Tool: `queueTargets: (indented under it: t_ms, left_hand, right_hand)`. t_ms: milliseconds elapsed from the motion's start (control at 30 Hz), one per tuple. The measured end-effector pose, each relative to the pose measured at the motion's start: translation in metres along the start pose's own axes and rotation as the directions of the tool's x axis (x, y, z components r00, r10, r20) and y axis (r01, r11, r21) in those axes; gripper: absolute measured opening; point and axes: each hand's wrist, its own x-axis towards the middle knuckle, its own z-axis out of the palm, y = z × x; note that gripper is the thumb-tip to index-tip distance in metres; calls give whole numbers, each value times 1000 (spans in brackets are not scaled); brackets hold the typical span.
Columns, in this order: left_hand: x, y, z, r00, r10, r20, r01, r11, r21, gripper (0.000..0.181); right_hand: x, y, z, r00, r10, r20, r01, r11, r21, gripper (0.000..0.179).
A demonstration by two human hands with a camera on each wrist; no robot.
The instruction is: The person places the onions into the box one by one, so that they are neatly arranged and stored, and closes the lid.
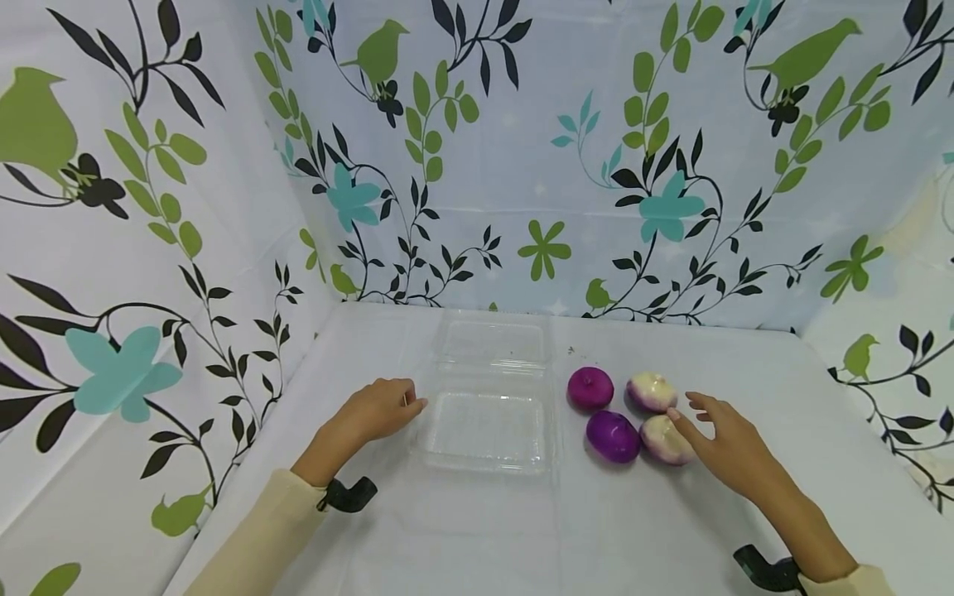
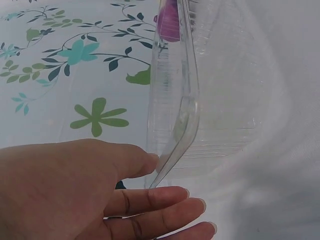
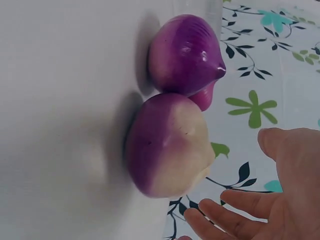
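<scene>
A clear plastic clamshell container (image 1: 488,430) lies with its lid (image 1: 492,341) folded back on the white table. Beside its left edge is my left hand (image 1: 383,407), its thumb and parted fingers on either side of the container's corner in the left wrist view. Right of the container sit a magenta onion (image 1: 590,388), a purple onion (image 1: 614,437) and two purple-and-white turnips, one behind (image 1: 652,391) and one in front (image 1: 666,440). My right hand (image 1: 726,443) reaches in from the right, thumb spread from the fingers, close to the turnips and holding nothing.
The white table (image 1: 462,538) is bordered by a patterned cloth backdrop (image 1: 492,165) with leaves, flowers and birds at the back and sides. Dark wrist straps (image 1: 350,494) show below both hands. Small dark specks lie behind the magenta onion.
</scene>
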Motion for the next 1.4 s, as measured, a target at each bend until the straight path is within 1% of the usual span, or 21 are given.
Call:
queueTargets:
  t_ms: [167,367,600,767,1067,1400]
  left_hand:
    - [-1,-2,2,1000,2,1,-2,1000,-11,26]
    - [0,-3,3,1000,10,-11,-10,1000,-8,25]
    - [0,-1,3,1000,6,-11,-6,1000,0,25]
    - [-1,0,3,1000,-5,-7,4,1000,-7,25]
    - [-1,-1,5,1000,-17,-3,17,1000,-11,27]
    - [-1,-1,5,1000,-10,-3,10,1000,0,27]
  right_hand:
    - [-7,8,3,1000,10,18,-10,1000,8,74]
    - [-12,19,8,1000,1,28,-2,1000,16,74]
    - [-13,29,16,998,-10,55,8,999,40,80]
    - [-14,35,21,997,-40,67,36,998,58,84]
    - [-14,39,27,997,-46,65,41,997,67,92]
    - [-16,37,29,997,-52,52,47,995,91,86]
